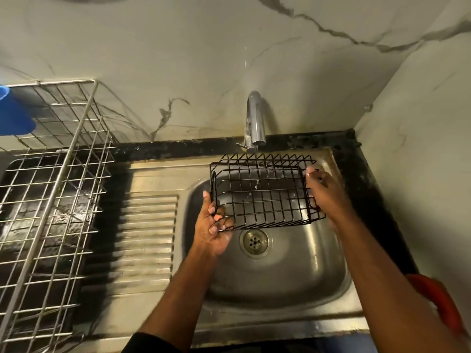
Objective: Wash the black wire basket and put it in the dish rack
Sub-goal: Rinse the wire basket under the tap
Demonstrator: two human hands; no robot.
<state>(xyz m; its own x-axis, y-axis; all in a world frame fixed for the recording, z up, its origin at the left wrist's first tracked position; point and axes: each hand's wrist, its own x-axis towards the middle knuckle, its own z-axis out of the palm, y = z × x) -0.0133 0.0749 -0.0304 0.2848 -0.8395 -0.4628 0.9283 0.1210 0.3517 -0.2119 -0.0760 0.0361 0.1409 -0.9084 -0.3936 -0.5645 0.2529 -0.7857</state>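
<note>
The black wire basket (265,192) hangs over the steel sink (293,276), right under the tap (254,121), from which a thin stream of water drips through its mesh. My left hand (212,225) grips the basket's lower left corner. My right hand (325,192) clasps its right end. The silver wire dish rack (51,200) stands on the counter at the far left, well apart from the basket.
A ribbed steel drainboard (147,235) lies between the rack and the sink bowl. A blue cup (14,110) rests at the rack's top left. A red object (438,299) sits at the sink's right edge. Marble walls close in behind and on the right.
</note>
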